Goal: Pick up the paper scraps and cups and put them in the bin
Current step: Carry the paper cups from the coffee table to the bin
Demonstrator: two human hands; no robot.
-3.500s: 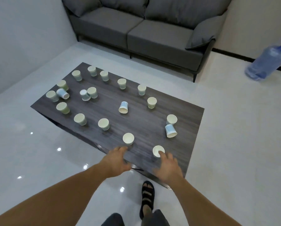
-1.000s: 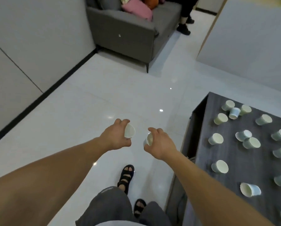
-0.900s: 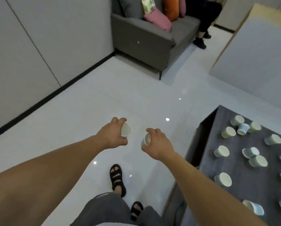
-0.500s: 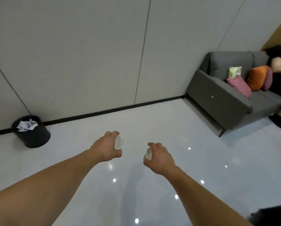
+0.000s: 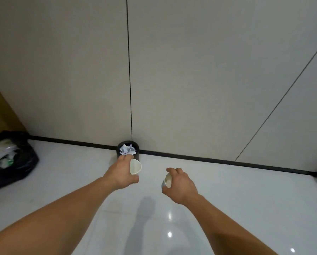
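My left hand point(image 5: 121, 173) grips a white paper cup point(image 5: 135, 166), its open mouth turned to the right. My right hand point(image 5: 179, 184) holds a second white paper cup point(image 5: 167, 180) on its side, mouth facing left. A small round black bin point(image 5: 136, 145) stands on the floor against the wall, straight ahead, with crumpled paper scraps point(image 5: 126, 149) inside it. My left hand overlaps the bin's front in the view; my right hand is lower and to the right of it.
A full black rubbish bag point(image 5: 17, 162) lies on the floor at the left. A grey panelled wall point(image 5: 191, 80) with a black skirting strip closes off the far side. Glossy white floor tiles point(image 5: 246, 199) lie under my arms.
My view has swung left from the sofa; the bin, earlier far left, now sits straight ahead and close. Both hands still hold their cups.
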